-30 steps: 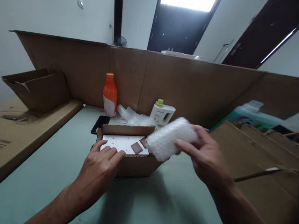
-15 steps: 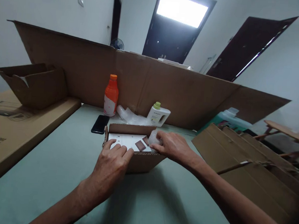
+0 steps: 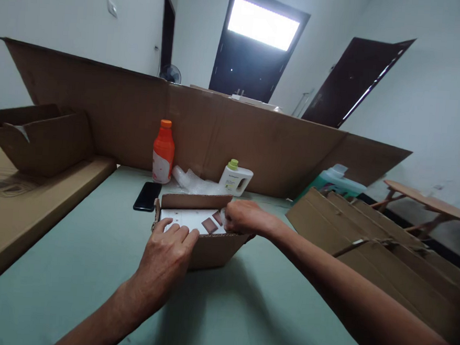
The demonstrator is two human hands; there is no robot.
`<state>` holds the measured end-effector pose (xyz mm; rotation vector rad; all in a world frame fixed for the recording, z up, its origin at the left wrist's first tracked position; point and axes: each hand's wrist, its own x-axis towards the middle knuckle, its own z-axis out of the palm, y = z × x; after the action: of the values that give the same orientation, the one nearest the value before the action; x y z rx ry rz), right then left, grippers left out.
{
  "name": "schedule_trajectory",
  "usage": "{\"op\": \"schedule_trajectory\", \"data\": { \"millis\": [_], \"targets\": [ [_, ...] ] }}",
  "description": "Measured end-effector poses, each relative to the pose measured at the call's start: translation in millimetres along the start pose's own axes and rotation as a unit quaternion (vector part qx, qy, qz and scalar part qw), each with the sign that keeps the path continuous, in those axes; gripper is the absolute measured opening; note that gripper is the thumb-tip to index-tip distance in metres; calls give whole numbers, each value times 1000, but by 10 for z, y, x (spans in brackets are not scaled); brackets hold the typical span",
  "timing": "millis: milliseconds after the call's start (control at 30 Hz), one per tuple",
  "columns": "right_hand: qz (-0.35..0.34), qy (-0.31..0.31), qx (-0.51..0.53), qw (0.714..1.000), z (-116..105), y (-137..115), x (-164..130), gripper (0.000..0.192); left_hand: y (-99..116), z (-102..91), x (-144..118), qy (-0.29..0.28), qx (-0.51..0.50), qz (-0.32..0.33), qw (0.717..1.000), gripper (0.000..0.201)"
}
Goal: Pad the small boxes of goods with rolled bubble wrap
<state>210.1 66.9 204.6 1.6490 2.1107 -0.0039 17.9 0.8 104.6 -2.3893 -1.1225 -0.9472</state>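
A small open cardboard box (image 3: 209, 247) sits on the pale green table (image 3: 89, 268). Inside it lies a white carton with brown squares (image 3: 195, 220). My left hand (image 3: 167, 255) rests on the box's near edge, its fingers pressing on the white carton. My right hand (image 3: 246, 218) is at the box's right end, pushing a white bubble-wrapped bundle (image 3: 223, 218) down into it; only a sliver of the bundle shows under the fingers.
Behind the box stand an orange bottle (image 3: 163, 152), a white bottle with a green cap (image 3: 235, 178), loose bubble wrap (image 3: 192, 181) and a black phone (image 3: 147, 195). A tall cardboard sheet (image 3: 201, 128) walls the back. Flattened cardboard (image 3: 370, 240) lies right, boxes (image 3: 39, 138) left.
My right hand carried the white wrapped bundle from mid-air down into the right end of the box. The left hand stayed on the carton. The camera tilted slightly.
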Motion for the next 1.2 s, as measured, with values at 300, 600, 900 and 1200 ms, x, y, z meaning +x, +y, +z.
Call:
{"op": "schedule_trajectory", "data": {
  "millis": [300, 600, 900, 1200],
  "targets": [
    [-71, 16, 43, 996, 18, 212, -140, 22, -11, -19, 28, -22, 10, 14, 1000, 22],
    [19, 389, 347, 853, 1065, 862, -675, 43, 25, -140, -448, 116, -105, -166, 974, 64],
    [-62, 248, 543, 800, 2126, 220, 252, 54, 64, 588, -933, 37, -430, -478, 765, 87],
    [-51, 286, 536, 793, 2205, -143, -217, 48, 266, 458, -1161, 33, -434, -536, 723, 73]
  ]
}}
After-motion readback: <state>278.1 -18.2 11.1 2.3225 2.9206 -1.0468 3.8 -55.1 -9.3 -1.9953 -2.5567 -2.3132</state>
